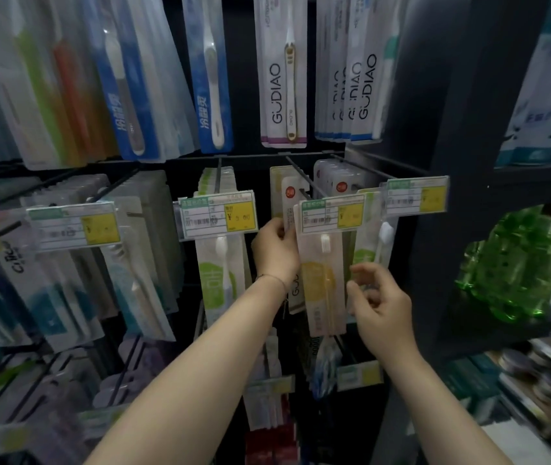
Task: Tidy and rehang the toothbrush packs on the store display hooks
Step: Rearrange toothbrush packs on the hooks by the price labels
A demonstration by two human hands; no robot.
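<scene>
Toothbrush packs hang in rows on black wire hooks. My left hand [275, 251] pinches the left edge of a white GUDIAO pack [290, 209] with a red dot, which hangs on the middle hook [304, 181]. In front of it hangs a pale pack with a yellow panel [322, 286] under a price tag [332, 213]. My right hand [379, 305] is at this pack's right edge with fingers loosely curled; whether it touches the pack I cannot tell. A green pack [364, 229] hangs behind to the right.
Price tags [218, 213] stick out at the hook ends. More packs fill the upper row [282, 78] and the left side. A dark shelf upright [462, 162] stands on the right, with green bottles [515, 263] beyond it. Lower hooks hold more packs [267, 397].
</scene>
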